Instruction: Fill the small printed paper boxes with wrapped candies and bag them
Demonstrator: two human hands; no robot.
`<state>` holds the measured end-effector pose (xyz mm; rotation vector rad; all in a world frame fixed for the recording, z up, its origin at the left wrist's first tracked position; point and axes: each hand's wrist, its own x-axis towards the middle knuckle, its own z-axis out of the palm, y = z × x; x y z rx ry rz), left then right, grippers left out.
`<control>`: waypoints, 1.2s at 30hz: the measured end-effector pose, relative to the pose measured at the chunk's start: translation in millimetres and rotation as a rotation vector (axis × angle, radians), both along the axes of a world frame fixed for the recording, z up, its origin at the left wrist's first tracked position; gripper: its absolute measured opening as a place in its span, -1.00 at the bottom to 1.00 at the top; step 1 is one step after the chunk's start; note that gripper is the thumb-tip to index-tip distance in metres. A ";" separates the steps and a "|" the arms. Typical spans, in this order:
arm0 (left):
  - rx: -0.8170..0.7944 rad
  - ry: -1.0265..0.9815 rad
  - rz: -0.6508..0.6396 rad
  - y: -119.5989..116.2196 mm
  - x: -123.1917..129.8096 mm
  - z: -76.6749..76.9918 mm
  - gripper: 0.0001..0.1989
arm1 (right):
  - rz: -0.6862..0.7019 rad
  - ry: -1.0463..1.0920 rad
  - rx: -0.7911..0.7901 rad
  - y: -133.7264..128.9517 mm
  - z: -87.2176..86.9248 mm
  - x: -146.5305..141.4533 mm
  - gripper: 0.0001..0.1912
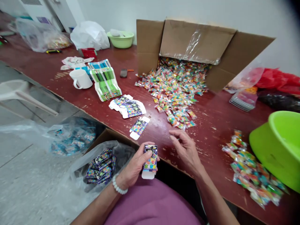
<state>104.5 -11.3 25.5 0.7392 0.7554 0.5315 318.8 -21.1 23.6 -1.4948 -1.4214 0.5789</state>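
- Your left hand [134, 163] was at the counter's near edge, its grip pinching a small printed box [150, 156] between thumb and fingers, a white flap sticking out toward you.
- Your right hand [187, 150] hung over the near edge with nothing visible in it, its grip loosely curled, thumb and forefinger slightly apart.
- Just beyond its fingertips, the heap of wrapped packets [175, 90] spread over the counter [211, 115] from a cardboard box [198, 40] at the back edge.
- Left of that heap, near the front edge, you had a lone flat carton [140, 125] and a fanned stack of cartons [132, 107].
- Below the edge, to your left, a plastic bag [82, 172] held more printed boxes [103, 168].
- Toward the counter's right end, more packets [253, 172] lay beside a green basin [264, 147].
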 end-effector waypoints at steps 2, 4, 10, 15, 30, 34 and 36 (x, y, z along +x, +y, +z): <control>0.041 0.008 0.013 -0.6 1.7 1.5 -0.60 | 0.180 0.003 0.009 -4.5 4.2 -9.6 -0.76; 0.100 0.016 0.055 -2.3 3.5 1.4 -0.66 | 0.335 -0.018 -0.006 -10.4 5.2 -24.1 -0.65; 0.048 -0.001 0.121 -4.3 5.6 -4.3 -0.69 | 0.460 -0.111 -0.006 -20.9 -3.7 -45.8 -0.12; -0.036 0.013 0.087 2.5 5.5 -0.6 -0.61 | 0.235 -0.179 -0.059 -0.4 -5.6 -10.2 -0.56; 0.054 0.318 -0.604 17.1 -103.8 -29.7 -0.68 | -0.107 0.322 -0.273 13.3 -13.4 17.0 -0.64; 0.075 0.299 -0.364 22.3 -83.0 -11.1 -0.58 | 0.094 0.582 -0.307 0.6 10.9 -23.1 -0.66; 0.113 0.246 -0.295 22.1 -68.1 -2.6 -0.51 | 0.155 0.619 -0.294 -3.7 15.6 -41.4 -0.68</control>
